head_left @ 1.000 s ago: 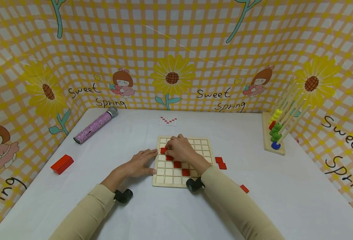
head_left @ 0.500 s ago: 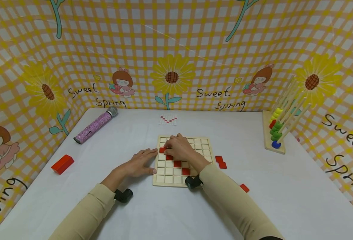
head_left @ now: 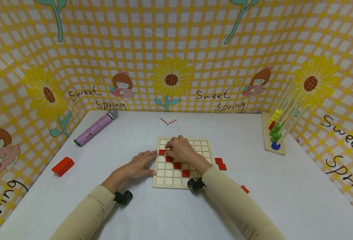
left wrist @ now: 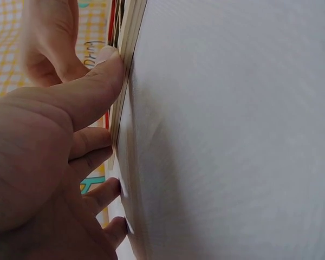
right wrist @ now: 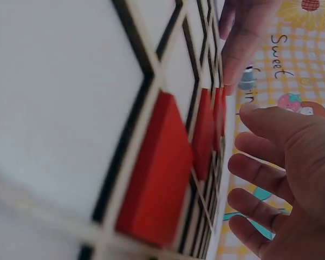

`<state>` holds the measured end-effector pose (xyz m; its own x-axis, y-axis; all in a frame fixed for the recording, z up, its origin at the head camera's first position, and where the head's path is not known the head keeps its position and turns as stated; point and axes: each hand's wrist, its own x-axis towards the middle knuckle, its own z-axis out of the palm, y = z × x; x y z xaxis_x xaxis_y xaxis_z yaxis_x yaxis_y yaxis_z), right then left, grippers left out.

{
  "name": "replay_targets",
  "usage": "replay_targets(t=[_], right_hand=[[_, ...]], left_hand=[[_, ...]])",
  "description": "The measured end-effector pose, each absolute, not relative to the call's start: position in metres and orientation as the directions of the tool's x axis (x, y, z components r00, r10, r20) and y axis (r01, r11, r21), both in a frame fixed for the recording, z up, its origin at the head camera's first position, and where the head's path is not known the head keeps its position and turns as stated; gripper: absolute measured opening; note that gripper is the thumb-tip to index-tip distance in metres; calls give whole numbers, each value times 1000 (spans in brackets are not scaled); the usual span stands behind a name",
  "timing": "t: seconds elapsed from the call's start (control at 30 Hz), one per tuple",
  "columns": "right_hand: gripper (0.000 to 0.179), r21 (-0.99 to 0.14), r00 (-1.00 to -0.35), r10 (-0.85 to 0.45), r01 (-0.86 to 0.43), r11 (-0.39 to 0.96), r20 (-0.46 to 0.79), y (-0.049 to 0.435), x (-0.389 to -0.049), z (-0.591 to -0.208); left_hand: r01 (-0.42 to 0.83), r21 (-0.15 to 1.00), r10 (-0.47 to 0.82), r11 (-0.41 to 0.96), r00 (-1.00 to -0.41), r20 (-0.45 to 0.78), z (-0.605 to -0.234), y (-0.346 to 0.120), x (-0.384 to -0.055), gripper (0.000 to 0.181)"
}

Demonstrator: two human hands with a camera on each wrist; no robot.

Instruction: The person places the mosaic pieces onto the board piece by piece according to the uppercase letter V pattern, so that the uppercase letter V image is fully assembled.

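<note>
A wooden grid board point(head_left: 164, 180) lies on the white table. Several red square tiles run down its cells in a diagonal, from the far-left tile point(head_left: 162, 152) to the near tile point(head_left: 185, 173). My left hand point(head_left: 137, 165) rests beside the board's left edge; in the left wrist view its thumb and some fingertips point(left wrist: 102, 139) touch that edge. Over the board, my right hand point(head_left: 181, 150) is close to the far-left tile. The right wrist view shows its fingers point(right wrist: 262, 176) loosely bent with nothing between them, and a raised red tile point(right wrist: 160, 179) in a nearer cell.
Two loose red tiles point(head_left: 220, 163) lie right of the board, another tile point(head_left: 244, 189) nearer. Beyond the board is a pattern card point(head_left: 167, 122). A glittery microphone point(head_left: 95, 128) and a red block point(head_left: 63, 166) stand left, a peg stand with beads point(head_left: 275, 135) right.
The far-left red tile has shifted slightly left in its cell beside the right fingertips. Both hands stay nearly in place; the head view tilts a little.
</note>
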<state>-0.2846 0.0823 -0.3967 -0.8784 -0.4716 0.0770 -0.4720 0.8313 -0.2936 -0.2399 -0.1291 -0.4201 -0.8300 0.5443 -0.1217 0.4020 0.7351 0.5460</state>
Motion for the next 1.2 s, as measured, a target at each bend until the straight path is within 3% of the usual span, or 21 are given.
replay_targets(t=[0.2,0.57,1.2], right_hand=[[26,-333,-889,-446,-452,827,100,96,-275,-386],[28,-288,-859,-468,-511,810,210,135,-253,-374],[30,-268,-882,-425,-468,842,205,223,-197,-379]], left_hand=[[401,544,540,737,-834,-117,-422,-129,-240,75],[393,536,529,747,-840,-120,-423,-129,-241,75],[393,532,528,750,-840,-124,-421,-129,-240,76]])
